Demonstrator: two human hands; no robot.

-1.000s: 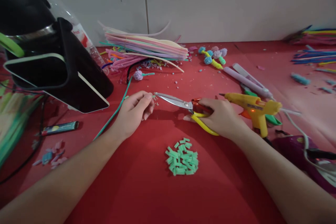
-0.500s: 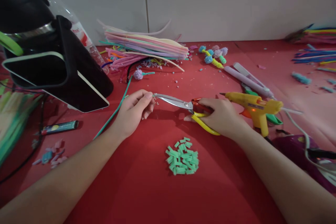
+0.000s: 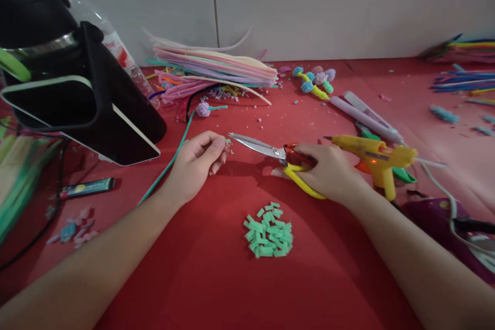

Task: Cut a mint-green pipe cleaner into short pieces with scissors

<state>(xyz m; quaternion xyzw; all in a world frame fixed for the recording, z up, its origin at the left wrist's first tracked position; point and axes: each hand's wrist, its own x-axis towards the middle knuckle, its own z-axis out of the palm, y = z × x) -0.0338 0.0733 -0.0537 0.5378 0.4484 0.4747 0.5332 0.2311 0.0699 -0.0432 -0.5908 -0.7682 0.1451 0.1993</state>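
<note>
My left hand [image 3: 200,164] is closed in a pinch on a green pipe cleaner [image 3: 166,169], whose long end trails beside the wrist and whose tip barely shows past the fingertips. My right hand [image 3: 328,169] grips the scissors [image 3: 260,147] by their red and yellow handles. The blades look nearly closed and point left, their tips just above and right of the pinched fingers. Below, on the red table [image 3: 216,278], lies a pile of short green pipe cleaner pieces [image 3: 269,232].
A yellow glue gun [image 3: 375,154] and a lilac hair straightener [image 3: 363,117] lie right of my right hand. A tilted black tumbler [image 3: 131,98] stands at left. Bundled pipe cleaners [image 3: 216,67] and a purple pompom [image 3: 203,109] are behind. A white wall [image 3: 328,10] bounds the back.
The scissors' tips have drawn slightly up and right, away from my left fingertips, and the blades have come closer together. My left hand stays in place.
</note>
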